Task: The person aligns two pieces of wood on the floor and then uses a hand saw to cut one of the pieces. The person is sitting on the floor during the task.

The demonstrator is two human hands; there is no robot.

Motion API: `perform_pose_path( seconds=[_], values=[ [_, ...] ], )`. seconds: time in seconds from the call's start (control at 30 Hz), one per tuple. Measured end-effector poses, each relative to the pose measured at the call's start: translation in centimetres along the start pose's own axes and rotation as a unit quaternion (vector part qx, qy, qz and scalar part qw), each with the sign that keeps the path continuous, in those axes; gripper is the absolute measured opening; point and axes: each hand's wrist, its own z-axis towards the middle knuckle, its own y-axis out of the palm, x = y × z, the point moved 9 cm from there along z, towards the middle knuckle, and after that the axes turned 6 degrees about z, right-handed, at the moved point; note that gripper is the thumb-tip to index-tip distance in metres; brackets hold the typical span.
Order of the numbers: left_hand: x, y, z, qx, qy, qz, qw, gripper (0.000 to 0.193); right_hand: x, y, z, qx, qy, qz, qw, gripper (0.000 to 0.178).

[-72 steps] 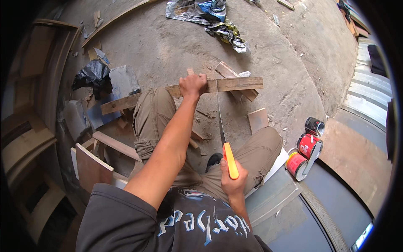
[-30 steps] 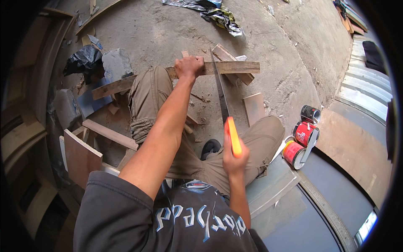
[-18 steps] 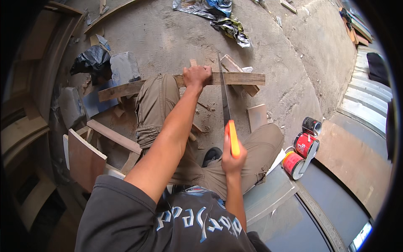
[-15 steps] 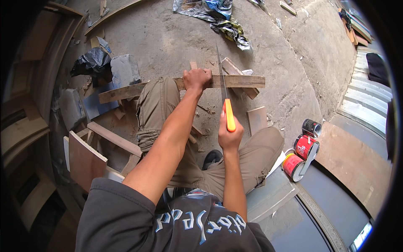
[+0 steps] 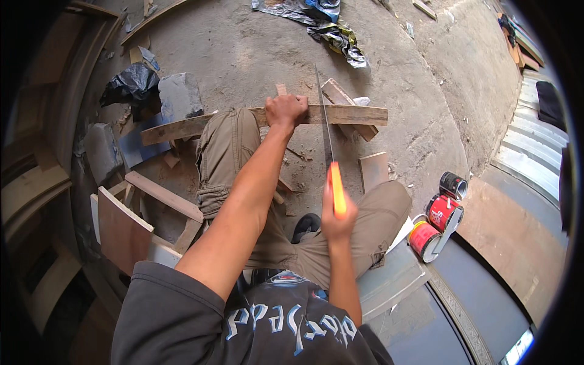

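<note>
While the left hand (image 5: 286, 111) bears down with its fingers curled tightly over a long wooden plank (image 5: 358, 114), the right hand (image 5: 338, 224) is wrapped around the orange-yellow handle (image 5: 337, 193) of a saw (image 5: 328, 145). The right hand is slightly blurred, yet its closed grip on the handle is clear; the left hand's fingertips are hidden, with only its knuckles and back showing. The plank lies directly beneath the left hand and well ahead of the right one, stretching out to both sides of the fist. The saw's blade points away from the body and crosses the plank just to the right of the left hand, near it but apart, with its tip reaching past the far edge; how deep the teeth sit in the wood cannot be told. Toward the left, the plank passes under the bent left knee (image 5: 230, 143) in brown trousers, and its right portion rests across a short board (image 5: 364, 131) lying at an angle on the dusty floor (image 5: 420, 103). Another short wood piece (image 5: 373, 170) sits between the plank and the right knee (image 5: 389, 204). Off to the right, three cans (image 5: 443, 210) stand in a close row, two with red on them and one dark. On the left, a pale block (image 5: 180, 96) sits beside a black plastic bag (image 5: 129, 84).
</note>
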Motion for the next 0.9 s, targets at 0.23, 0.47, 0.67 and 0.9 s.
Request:
perform_pose_path(
  seconds=[0.23, 0.47, 0.67, 0.9],
  values=[
    [0.7, -0.4, -0.4, 0.005, 0.01, -0.011, 1.0, 0.051, 0.3, 0.6, 2.0, -0.003, 0.045, 0.012, 0.999, 0.021],
    [0.0, 0.0, -0.6, -0.008, 0.0, -0.005, 1.0, 0.051, -1.7, -2.1, -5.9, 0.017, 0.002, 0.014, 1.0, 0.021],
    [0.9, -0.6, 0.1, 0.003, 0.015, -0.01, 1.0, 0.051, -0.3, 2.4, 5.0, 0.0, 0.011, -0.01, 1.0, 0.025],
    [0.5, 0.1, -0.8, -0.002, 0.011, -0.003, 1.0, 0.053, -0.7, -1.8, -3.5, 0.009, -0.04, -0.004, 0.999, 0.016]
  ],
)
